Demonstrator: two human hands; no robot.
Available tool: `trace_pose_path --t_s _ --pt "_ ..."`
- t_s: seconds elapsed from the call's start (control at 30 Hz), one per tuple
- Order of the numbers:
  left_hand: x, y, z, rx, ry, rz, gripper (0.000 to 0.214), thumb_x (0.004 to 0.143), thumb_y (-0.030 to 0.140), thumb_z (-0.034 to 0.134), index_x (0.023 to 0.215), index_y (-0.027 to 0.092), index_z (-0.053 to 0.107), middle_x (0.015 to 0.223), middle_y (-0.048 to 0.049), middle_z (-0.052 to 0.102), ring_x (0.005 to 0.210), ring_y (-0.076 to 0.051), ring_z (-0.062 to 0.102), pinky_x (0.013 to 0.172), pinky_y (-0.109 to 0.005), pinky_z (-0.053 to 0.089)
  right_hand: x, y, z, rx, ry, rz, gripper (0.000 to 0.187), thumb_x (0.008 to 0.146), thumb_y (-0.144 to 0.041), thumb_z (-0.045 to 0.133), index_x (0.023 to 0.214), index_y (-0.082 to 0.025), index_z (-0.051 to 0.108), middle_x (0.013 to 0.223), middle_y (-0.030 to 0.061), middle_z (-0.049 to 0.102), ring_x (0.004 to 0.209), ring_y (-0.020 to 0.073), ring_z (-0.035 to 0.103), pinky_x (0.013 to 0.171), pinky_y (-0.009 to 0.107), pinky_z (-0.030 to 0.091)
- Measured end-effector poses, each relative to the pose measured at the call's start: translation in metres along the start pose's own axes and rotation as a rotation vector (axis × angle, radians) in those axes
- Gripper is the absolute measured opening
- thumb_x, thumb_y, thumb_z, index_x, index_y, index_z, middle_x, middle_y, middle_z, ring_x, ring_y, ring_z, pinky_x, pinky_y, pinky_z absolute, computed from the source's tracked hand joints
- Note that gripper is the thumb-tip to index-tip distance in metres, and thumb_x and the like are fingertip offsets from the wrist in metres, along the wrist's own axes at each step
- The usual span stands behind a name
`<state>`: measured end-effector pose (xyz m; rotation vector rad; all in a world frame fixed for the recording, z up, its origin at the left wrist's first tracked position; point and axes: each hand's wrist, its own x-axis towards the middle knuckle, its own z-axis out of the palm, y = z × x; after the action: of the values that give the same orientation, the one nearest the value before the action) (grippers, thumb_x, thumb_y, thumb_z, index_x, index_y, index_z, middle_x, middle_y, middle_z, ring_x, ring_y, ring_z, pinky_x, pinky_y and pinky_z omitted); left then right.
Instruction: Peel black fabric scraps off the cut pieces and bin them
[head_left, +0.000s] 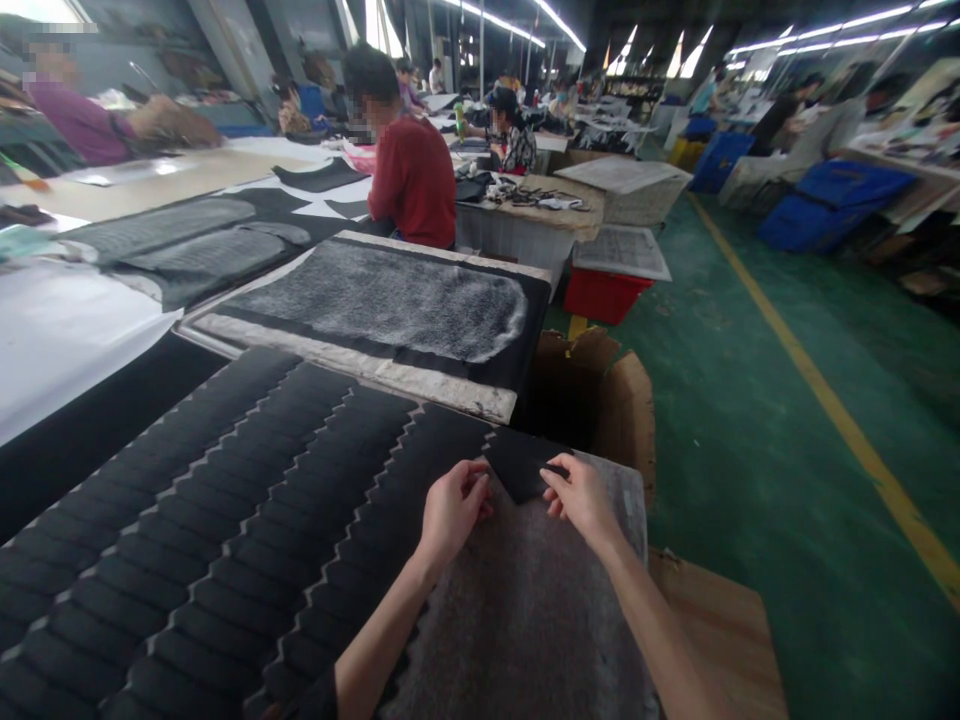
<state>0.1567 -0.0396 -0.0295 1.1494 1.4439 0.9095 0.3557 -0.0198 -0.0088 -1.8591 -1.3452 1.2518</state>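
My left hand (452, 508) and my right hand (580, 497) both pinch one small black fabric piece (517, 468) over a grey felt mat (525, 610) at the table's near right end. The left fingers grip its left edge, the right fingers its right corner. Rows of overlapping black cut pieces (225, 540) cover the table to the left of my hands.
An open cardboard box (600, 400) stands just beyond the mat. A board with black and grey chalked fabric (390, 300) lies behind. A person in a red shirt (411, 175) sits further back. Green floor with a yellow line (825, 400) runs on the right.
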Motion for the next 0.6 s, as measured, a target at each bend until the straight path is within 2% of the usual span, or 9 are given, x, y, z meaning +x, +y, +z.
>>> trace_pose_path --t_s 0.17,0.27,0.43,0.6 --pt "-0.005 -0.001 0.0 0.061 -0.005 0.068 0.026 0.09 0.037 0.052 0.105 0.018 0.062 0.071 0.0003 0.066 0.053 -0.013 0.064 0.049 -0.021 0.049 0.004 0.003 0.0 -0.005 -0.005 0.031 0.014 0.087 -0.025 0.053 0.096 -0.016 0.059 0.053 -0.0049 0.06 0.038 0.0102 0.059 0.032 0.015 0.037" --pt "-0.015 0.005 -0.001 0.198 -0.01 0.194 0.023 0.093 0.032 0.048 0.105 0.019 0.063 0.075 -0.0008 0.067 0.058 -0.013 0.063 0.053 -0.021 0.049 0.003 0.001 -0.001 -0.012 -0.012 0.054 0.011 0.087 -0.023 0.053 0.093 -0.017 0.059 0.052 -0.0055 0.059 0.037 0.0095 0.058 0.032 0.014 0.036" --pt "-0.025 0.015 -0.001 0.631 -0.031 0.52 0.026 0.096 0.019 0.044 0.112 0.021 0.064 0.103 -0.0064 0.069 0.088 -0.018 0.067 0.075 -0.029 0.053 0.002 -0.003 -0.001 -0.006 -0.013 0.072 0.007 0.087 -0.021 0.053 0.09 -0.017 0.058 0.051 -0.0062 0.059 0.036 0.0089 0.057 0.032 0.014 0.036" --pt "-0.016 0.005 0.007 1.023 0.034 0.682 0.032 0.095 0.021 0.049 0.124 0.018 0.06 0.132 -0.0098 0.062 0.125 -0.028 0.054 0.101 -0.044 0.049 0.003 -0.004 -0.001 0.008 -0.013 0.104 0.008 0.087 -0.02 0.053 0.093 -0.017 0.058 0.05 -0.0065 0.058 0.036 0.009 0.057 0.032 0.014 0.035"
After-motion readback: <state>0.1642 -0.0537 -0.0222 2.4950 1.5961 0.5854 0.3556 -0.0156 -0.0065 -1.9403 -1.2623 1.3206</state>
